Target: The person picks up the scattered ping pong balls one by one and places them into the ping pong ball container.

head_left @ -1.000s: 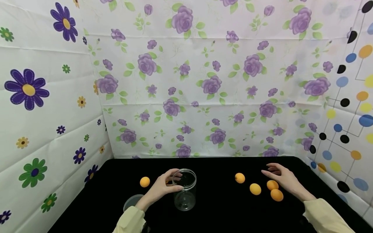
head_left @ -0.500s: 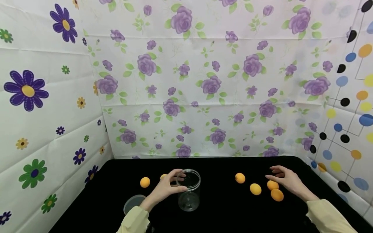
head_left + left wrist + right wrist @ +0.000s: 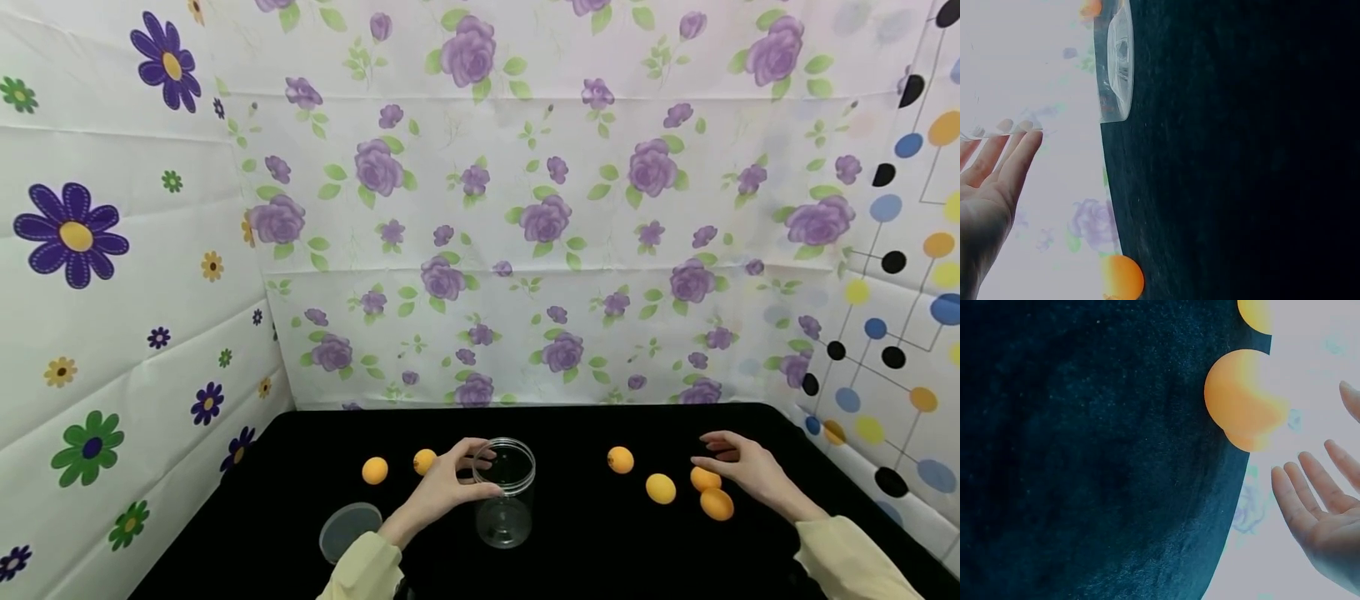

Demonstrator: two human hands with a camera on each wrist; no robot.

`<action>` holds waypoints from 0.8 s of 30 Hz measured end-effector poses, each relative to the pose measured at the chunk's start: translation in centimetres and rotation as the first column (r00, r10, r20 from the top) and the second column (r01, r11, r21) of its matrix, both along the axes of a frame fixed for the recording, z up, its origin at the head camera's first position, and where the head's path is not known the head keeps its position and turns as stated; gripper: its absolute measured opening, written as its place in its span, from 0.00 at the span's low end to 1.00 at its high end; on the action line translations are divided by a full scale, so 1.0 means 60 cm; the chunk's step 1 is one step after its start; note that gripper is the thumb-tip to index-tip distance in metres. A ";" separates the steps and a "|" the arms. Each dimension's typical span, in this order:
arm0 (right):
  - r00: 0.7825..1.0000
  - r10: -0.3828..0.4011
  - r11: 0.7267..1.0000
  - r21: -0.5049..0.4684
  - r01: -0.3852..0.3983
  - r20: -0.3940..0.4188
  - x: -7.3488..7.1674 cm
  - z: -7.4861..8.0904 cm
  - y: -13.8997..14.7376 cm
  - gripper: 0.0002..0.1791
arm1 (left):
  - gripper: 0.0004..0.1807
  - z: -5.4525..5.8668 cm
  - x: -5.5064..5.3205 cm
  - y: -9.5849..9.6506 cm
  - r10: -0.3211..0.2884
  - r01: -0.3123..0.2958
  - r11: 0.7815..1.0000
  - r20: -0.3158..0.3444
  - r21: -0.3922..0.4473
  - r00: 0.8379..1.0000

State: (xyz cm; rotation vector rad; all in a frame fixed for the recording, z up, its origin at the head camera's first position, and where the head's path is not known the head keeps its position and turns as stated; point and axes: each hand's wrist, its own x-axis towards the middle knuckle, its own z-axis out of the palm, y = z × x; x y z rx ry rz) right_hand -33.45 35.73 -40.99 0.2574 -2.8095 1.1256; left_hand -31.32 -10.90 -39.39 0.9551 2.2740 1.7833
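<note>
On the black desk (image 3: 600, 554) | left hand (image 3: 450, 485) is gripping clear cylindrical plastic jar (image 3: 517, 508), prob steadying it | right hand (image 3: 752, 469) is hovering loose, empty, near smooth orange balls (image 3: 717, 505)

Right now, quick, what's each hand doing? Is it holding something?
Left hand: holding the clear, cylindrical, plastic-looking jar near its top.
Right hand: open, holding nothing.
</note>
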 end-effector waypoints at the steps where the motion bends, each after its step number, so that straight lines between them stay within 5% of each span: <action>1: 1.000 0.005 1.000 -0.002 -0.005 0.002 0.000 -0.001 0.001 0.33 | 0.32 0.000 0.000 0.002 -0.003 0.003 1.000 0.000 -0.002 1.000; 17: 1.000 -0.006 1.000 -0.006 0.006 -0.004 -0.006 -0.012 0.016 0.33 | 0.30 0.005 0.002 0.037 -0.032 0.032 0.999 -0.010 -0.018 0.999; 24: 1.000 -0.007 1.000 -0.012 0.007 0.013 -0.005 -0.012 0.016 0.34 | 0.31 -0.023 -0.016 0.051 -0.024 0.024 1.000 -0.019 -0.009 1.000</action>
